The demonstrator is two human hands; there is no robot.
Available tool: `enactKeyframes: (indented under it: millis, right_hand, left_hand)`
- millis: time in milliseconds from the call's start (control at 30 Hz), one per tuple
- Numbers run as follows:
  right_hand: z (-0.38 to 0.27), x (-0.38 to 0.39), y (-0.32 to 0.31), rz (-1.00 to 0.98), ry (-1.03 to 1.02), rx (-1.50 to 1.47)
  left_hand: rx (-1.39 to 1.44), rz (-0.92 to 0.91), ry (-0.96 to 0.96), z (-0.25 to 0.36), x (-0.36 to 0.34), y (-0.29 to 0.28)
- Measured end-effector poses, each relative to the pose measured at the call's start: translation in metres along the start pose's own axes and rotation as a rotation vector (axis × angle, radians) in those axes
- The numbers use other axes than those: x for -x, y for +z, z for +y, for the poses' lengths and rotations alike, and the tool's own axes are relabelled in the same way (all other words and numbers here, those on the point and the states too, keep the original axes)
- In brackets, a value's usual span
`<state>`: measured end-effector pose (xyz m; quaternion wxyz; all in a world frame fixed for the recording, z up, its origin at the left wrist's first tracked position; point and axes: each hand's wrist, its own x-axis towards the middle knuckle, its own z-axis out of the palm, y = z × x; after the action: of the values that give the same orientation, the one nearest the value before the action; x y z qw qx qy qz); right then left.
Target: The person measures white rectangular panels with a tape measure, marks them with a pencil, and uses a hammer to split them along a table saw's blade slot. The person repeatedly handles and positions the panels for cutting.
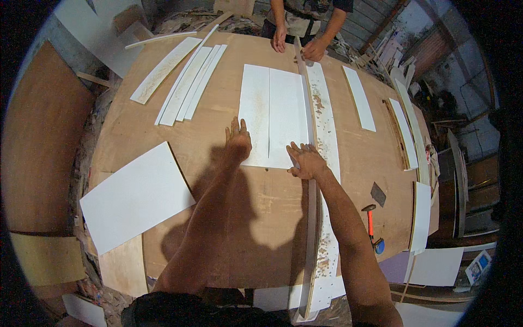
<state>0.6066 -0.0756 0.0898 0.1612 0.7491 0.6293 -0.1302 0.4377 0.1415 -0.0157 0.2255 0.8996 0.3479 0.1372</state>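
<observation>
A white panel (289, 111) lies flat on the wooden worktable, a thin dark line running lengthwise from its far edge and stopping short of the near one. Against its left edge rests my left hand (238, 146), fingers stretched forward. My right hand (306, 161) lies on the near right corner, fingers spread and pointing left, beside a long straight rail (312, 218). That rail runs along the panel's right side, with a white strip (327, 240) dotted with brown marks next to it. Both hands press on the panel without gripping it.
Across the table (229, 267), another person's hands (313, 50) are near the rail's far end. Several white strips (190, 82) lie far left, a larger white board (136, 196) near left. A hammer (370, 223), blue tape measure (378, 246) and dark plate (378, 194) sit right.
</observation>
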Motion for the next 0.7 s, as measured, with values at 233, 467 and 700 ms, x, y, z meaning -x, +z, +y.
enactKeyframes:
  millis: [233, 467, 700]
  right_hand:
    - [0.006, -0.015, -0.008, -0.048, 0.051, 0.0]
    - [0.035, -0.057, -0.019, 0.025, 0.046, -0.037]
    - [0.068, -0.112, -0.046, 0.04, 0.116, 0.101]
  left_hand:
    - [-0.016, 0.01, 0.007, -0.004, -0.022, 0.002]
    - [-0.353, 0.201, 0.273, -0.022, -0.043, 0.009]
    - [-0.079, 0.205, 0.122, -0.017, -0.042, 0.002]
